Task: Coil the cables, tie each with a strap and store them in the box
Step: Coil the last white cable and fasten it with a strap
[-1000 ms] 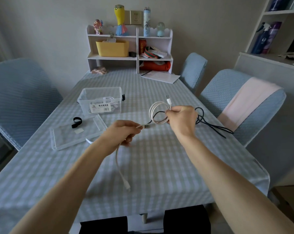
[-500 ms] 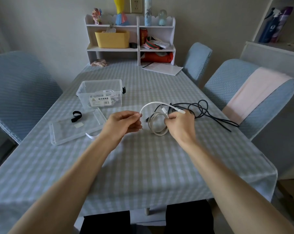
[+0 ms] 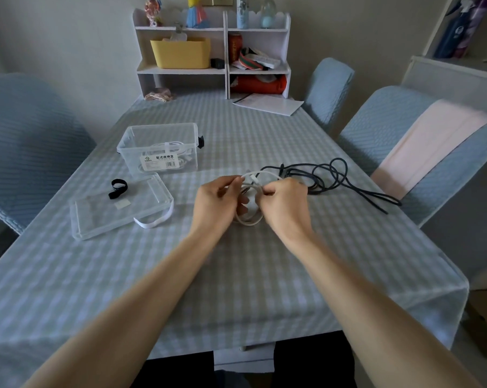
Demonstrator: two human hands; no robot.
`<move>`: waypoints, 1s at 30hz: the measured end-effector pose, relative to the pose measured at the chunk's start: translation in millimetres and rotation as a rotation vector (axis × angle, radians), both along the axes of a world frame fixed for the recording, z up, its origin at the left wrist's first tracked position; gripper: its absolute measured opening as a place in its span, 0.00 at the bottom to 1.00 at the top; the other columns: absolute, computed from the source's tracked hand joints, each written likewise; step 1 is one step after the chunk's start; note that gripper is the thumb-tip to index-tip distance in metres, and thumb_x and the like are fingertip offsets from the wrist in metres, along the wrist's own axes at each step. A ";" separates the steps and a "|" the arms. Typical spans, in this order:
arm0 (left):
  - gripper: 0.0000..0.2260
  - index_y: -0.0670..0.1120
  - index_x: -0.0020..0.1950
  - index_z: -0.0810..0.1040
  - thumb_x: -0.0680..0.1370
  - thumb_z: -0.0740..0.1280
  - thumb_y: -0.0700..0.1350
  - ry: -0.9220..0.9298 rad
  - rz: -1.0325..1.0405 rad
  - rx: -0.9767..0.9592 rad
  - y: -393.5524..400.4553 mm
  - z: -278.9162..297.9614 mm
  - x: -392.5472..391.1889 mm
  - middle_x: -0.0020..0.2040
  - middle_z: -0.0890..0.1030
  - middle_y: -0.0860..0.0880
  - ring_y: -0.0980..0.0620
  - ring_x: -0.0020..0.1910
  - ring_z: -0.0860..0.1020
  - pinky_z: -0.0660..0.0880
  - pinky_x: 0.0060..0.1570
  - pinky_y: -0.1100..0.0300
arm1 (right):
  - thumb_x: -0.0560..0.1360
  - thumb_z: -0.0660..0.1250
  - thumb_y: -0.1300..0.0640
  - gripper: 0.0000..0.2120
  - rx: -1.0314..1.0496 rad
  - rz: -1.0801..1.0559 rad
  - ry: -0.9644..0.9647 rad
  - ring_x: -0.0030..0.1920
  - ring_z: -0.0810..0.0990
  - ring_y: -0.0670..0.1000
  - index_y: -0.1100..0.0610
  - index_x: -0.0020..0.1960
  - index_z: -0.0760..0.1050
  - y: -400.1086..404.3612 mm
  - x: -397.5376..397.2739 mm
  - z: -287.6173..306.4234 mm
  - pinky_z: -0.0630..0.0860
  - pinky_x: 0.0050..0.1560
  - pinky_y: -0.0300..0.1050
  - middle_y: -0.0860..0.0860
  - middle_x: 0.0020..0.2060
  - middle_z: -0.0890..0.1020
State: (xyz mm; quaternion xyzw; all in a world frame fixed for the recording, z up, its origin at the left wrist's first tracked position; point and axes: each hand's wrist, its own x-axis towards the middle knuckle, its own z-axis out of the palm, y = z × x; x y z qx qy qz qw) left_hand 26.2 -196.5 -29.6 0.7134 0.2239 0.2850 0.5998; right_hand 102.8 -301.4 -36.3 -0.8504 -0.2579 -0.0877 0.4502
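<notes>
A: What's moved?
B: The left hand point(image 3: 218, 200) has closed in on the right hand point(image 3: 285, 204); the loose white tail is now gathered into the coil.
A: Their grip?
B: Both pinch the white cable point(image 3: 249, 218) just above the checked tabletop point(image 3: 180, 275).
A: Beyond?
B: A lid point(image 3: 119, 208) with a white strap point(image 3: 155, 221) at its edge, a black strap point(image 3: 118, 187), the black cable point(image 3: 331, 177), the clear box point(image 3: 159, 148) holding a tied cable, then blue chairs and a shelf point(image 3: 211, 70).

Tablecloth point(image 3: 236, 275) pale blue-and-white check. White cable point(image 3: 250, 217); black cable point(image 3: 334, 175); black strap point(image 3: 117, 187); white strap point(image 3: 155, 221). Clear box point(image 3: 158, 147), yellow bin point(image 3: 180, 53).
</notes>
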 end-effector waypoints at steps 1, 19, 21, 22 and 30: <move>0.09 0.47 0.49 0.83 0.83 0.63 0.45 0.015 -0.006 0.025 -1.8 -0.9 3.9 0.29 0.81 0.52 0.55 0.26 0.77 0.75 0.30 0.62 | 0.68 0.68 0.64 0.17 -0.012 0.002 0.003 0.24 0.56 0.51 0.61 0.24 0.66 1.4 -0.6 0.4 0.57 0.25 0.43 0.52 0.18 0.58; 0.10 0.44 0.43 0.74 0.82 0.65 0.47 0.058 -0.178 -0.322 8.3 5.8 11.6 0.23 0.63 0.52 0.55 0.21 0.58 0.55 0.23 0.66 | 0.78 0.65 0.57 0.09 -0.236 0.195 -0.329 0.37 0.78 0.59 0.60 0.44 0.81 2.6 -1.3 -1.7 0.74 0.36 0.52 0.55 0.36 0.82; 0.12 0.44 0.41 0.74 0.82 0.65 0.48 0.058 -0.172 -0.312 9.7 4.6 11.3 0.22 0.63 0.54 0.55 0.21 0.59 0.57 0.22 0.66 | 0.78 0.65 0.57 0.08 -0.214 0.203 -0.346 0.38 0.80 0.59 0.59 0.46 0.81 3.2 -1.8 -4.7 0.75 0.37 0.53 0.54 0.38 0.83; 0.12 0.43 0.41 0.74 0.82 0.65 0.47 0.058 -0.168 -0.312 9.4 4.3 10.5 0.21 0.63 0.54 0.56 0.20 0.59 0.57 0.21 0.66 | 0.78 0.66 0.57 0.07 -0.206 0.203 -0.365 0.39 0.80 0.58 0.58 0.48 0.82 3.3 -2.1 -6.4 0.75 0.37 0.53 0.54 0.38 0.83; 0.11 0.41 0.45 0.77 0.82 0.65 0.46 0.006 -0.121 -0.323 7.1 10.9 3.1 0.21 0.64 0.54 0.56 0.20 0.60 0.58 0.22 0.65 | 0.70 0.76 0.45 0.23 -0.227 -0.008 -0.626 0.55 0.76 0.57 0.60 0.56 0.76 -4.0 2.7 -0.5 0.74 0.53 0.49 0.55 0.55 0.77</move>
